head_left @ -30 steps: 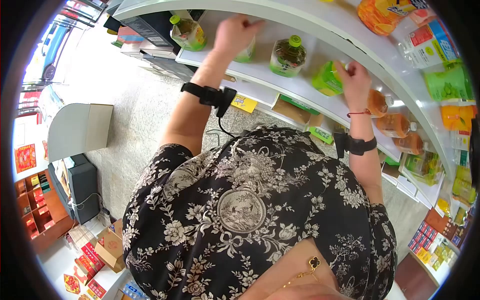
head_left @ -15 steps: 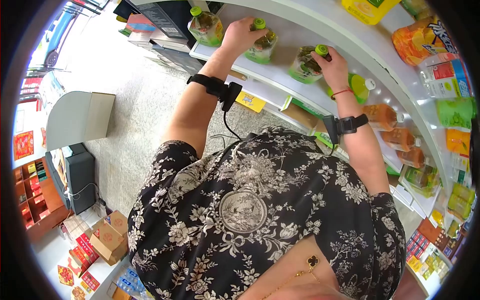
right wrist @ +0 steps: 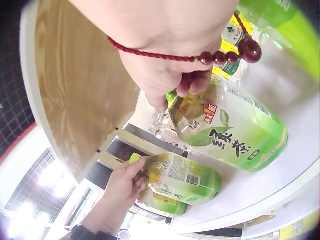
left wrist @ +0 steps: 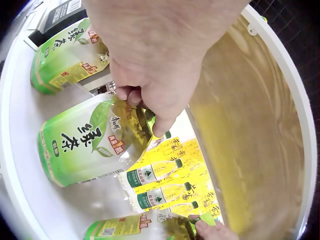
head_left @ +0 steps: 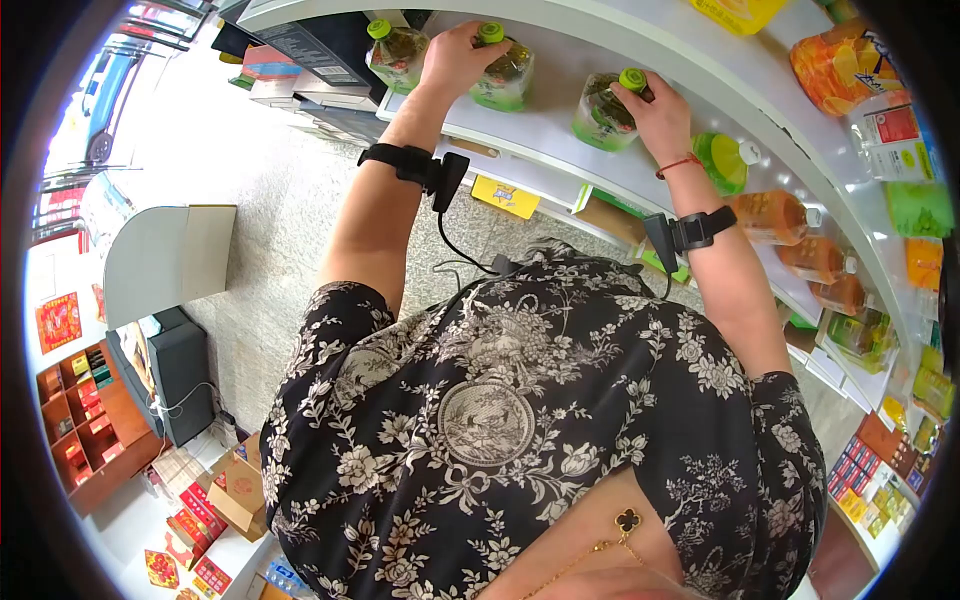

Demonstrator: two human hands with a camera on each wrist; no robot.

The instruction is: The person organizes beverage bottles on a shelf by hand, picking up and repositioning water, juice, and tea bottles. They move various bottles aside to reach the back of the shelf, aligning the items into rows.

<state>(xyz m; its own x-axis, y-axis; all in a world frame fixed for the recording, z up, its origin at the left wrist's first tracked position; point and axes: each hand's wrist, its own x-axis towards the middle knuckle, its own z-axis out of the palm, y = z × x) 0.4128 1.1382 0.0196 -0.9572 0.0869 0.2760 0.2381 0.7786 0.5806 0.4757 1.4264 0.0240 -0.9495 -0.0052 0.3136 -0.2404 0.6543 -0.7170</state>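
Observation:
My left hand [head_left: 458, 62] holds a green tea bottle [head_left: 503, 88] by its neck, just under the green cap [head_left: 491, 33]. The left wrist view shows thumb and fingers round the top of this green-labelled bottle [left wrist: 82, 137], which stands on the white shelf. Farther right, my right hand [head_left: 662, 118] grips a second green tea bottle [head_left: 602, 120] near its cap [head_left: 632, 78]. In the right wrist view the fingers close about that bottle's neck, its label [right wrist: 235, 137] facing the camera. A third green tea bottle [head_left: 396, 62] stands left of my left hand.
A yellow-green bottle with a white cap [head_left: 720, 163] lies right of my right hand, then several orange drink bottles [head_left: 768, 218]. Black boxes [head_left: 310, 50] stand at the shelf's left end. The upper shelf edge [head_left: 590, 32] curves close above the hands and carries more drinks [head_left: 845, 65].
My right hand has moved left from the yellow-green bottle to the green tea bottle and taken its neck. My left hand has taken the neck of the bottle beside it.

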